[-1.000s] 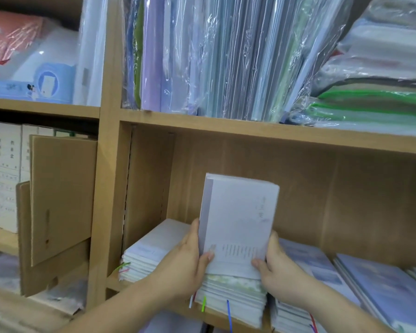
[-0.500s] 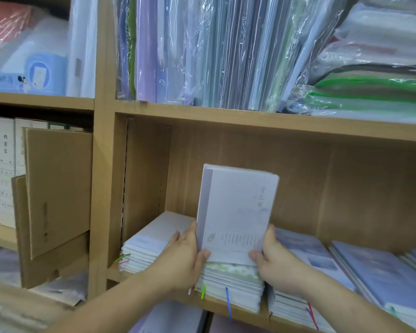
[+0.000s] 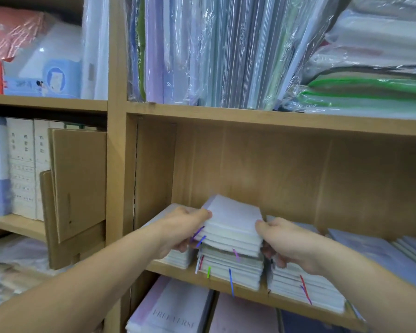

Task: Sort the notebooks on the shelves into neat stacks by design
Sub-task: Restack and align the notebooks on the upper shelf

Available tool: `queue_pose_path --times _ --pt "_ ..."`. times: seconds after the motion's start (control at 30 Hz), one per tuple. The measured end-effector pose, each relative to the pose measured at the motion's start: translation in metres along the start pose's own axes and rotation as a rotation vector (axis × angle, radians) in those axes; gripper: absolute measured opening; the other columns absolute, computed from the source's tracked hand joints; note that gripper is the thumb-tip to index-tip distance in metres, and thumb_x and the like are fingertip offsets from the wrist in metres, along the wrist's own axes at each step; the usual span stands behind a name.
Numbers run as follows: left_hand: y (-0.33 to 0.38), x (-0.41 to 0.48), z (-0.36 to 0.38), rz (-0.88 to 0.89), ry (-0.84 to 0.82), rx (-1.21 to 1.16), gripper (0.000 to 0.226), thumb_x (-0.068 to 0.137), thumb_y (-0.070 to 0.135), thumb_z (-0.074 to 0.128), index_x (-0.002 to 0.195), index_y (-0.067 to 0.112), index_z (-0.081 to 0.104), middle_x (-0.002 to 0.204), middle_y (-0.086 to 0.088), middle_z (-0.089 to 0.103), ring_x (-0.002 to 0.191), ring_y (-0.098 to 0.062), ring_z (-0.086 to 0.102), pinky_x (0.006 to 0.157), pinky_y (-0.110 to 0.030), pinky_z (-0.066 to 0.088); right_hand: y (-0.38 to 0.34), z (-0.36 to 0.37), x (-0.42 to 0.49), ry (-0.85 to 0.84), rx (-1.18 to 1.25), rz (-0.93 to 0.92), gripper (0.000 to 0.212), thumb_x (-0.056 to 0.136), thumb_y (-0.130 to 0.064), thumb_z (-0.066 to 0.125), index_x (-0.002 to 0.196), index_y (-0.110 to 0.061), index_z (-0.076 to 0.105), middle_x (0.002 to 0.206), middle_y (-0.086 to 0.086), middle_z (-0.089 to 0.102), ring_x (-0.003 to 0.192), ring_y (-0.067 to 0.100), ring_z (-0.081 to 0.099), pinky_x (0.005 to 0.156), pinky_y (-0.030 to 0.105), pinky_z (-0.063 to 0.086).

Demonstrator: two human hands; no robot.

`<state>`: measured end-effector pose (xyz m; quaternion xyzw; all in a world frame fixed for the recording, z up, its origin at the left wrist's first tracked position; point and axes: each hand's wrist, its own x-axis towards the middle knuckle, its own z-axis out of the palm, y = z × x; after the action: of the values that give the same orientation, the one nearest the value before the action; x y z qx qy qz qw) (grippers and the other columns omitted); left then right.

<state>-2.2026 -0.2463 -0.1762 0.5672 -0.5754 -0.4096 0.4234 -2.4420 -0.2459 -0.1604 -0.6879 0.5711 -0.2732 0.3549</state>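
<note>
Head view: both hands work the middle stack in the lower centre of the frame, on the wooden shelf [image 3: 238, 288].
Grip, left: the left hand [image 3: 185, 230] is closed on the left edge of a small batch of notebooks [image 3: 233, 227], thumb on top, fingers under.
Grip, right: the right hand [image 3: 286, 243] clamps the batch's right edge the same way; its fingers curl down out of sight between the stacks.
Batch position: it lies nearly flat on the middle stack [image 3: 231, 267], front edge touching or just above it; I cannot tell which. The far end is tipped slightly upward.
Direction: the long axis runs from the shelf front toward the back panel; page edges face the camera.
Handling, judged: paper-bound and fairly stiff as a bundle, moderate weight, but the smooth covers could slide over each other, so squeezing both side edges near the middle looks the safest hold.
Ribbons: coloured bookmark ribbons [image 3: 231, 281] hang off the front edges and could snag or be pinched.
Neighbours: a white stack [image 3: 178, 257] sits just left, another stack [image 3: 303, 287] just right, and bluish notebooks [image 3: 375, 253] lie farther right.
Above: plastic-wrapped folders [image 3: 214, 51] stand upright in the upper centre.
</note>
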Motion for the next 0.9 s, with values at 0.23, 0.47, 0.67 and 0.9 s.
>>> queue_pose_path --times 0.23,0.47,0.67,0.9 --pt "0.002 0.027 0.007 -0.053 0.013 0.109 0.042 0.099 0.051 0.056 0.095 0.011 0.064 0.054 0.002 0.036 0.047 -0.015 0.029 0.045 -0.023 0.02 0.004 0.0 0.016 0.043 0.023 0.074 0.038 0.109 -0.039 0.037 0.09 -0.01 0.051 0.063 0.006 0.052 0.046 0.014 0.038 0.045 0.026 0.028" --pt "-0.004 0.04 0.013 -0.011 0.006 0.295 0.045 0.101 0.055 0.048 0.083 0.015 0.052 0.056 0.0 0.038 0.046 -0.015 0.038 0.047 -0.023 0.029 0.003 -0.006 0.029 0.029 -0.058 0.146 0.038 0.109 -0.04 0.035 0.102 -0.007 0.052 0.073 0.012 0.054 0.044 0.016 0.039 0.043 0.023 0.028" --pt "-0.014 0.043 0.013 0.219 0.156 0.602 0.058 0.099 0.051 0.053 0.054 0.016 0.041 0.04 0.003 0.036 0.04 -0.017 0.038 0.049 -0.027 0.033 0.003 -0.011 0.025 0.045 -0.132 0.159 0.04 0.106 -0.035 0.046 0.104 0.002 0.061 0.071 0.016 0.066 0.05 0.021 0.055 0.045 0.023 0.031" --pt "-0.036 0.027 -0.001 0.197 0.087 0.666 0.053 0.095 0.055 0.058 0.074 0.006 0.061 0.058 -0.007 0.061 0.047 -0.017 0.057 0.05 -0.029 0.049 0.008 -0.014 0.0 -0.068 -0.321 0.185 0.046 0.098 -0.049 0.059 0.089 -0.004 0.06 0.059 0.009 0.066 0.042 0.019 0.059 0.04 0.021 0.032"
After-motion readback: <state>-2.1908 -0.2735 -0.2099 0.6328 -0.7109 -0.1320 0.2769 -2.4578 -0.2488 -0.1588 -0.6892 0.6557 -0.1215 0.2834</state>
